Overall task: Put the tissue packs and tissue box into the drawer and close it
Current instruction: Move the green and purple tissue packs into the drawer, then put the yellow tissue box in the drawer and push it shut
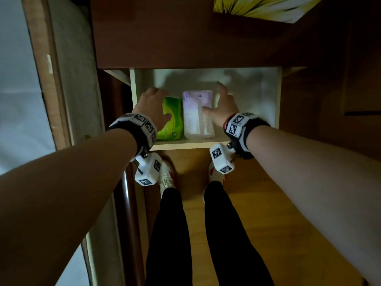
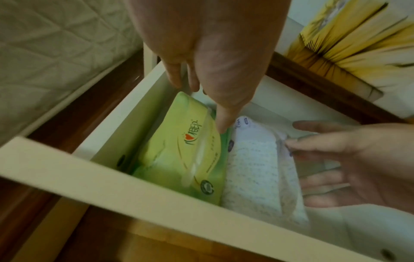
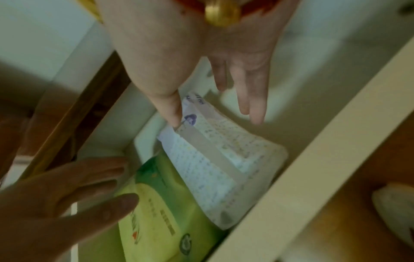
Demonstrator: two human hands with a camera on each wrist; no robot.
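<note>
A: Where are the packs?
B: The green tissue pack [image 1: 172,118] and white tissue pack [image 1: 197,114] lie side by side in the open drawer [image 1: 270,96].
A: The hands?
B: Left hand [image 1: 152,108] and right hand [image 1: 223,106] have their fingers spread loosely, gripping nothing; the yellow tissue box [image 1: 263,8] sits on the cabinet top.

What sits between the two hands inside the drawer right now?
Two tissue packs side by side in the head view: the green pack by the left hand, the white pack by the right hand.
</note>
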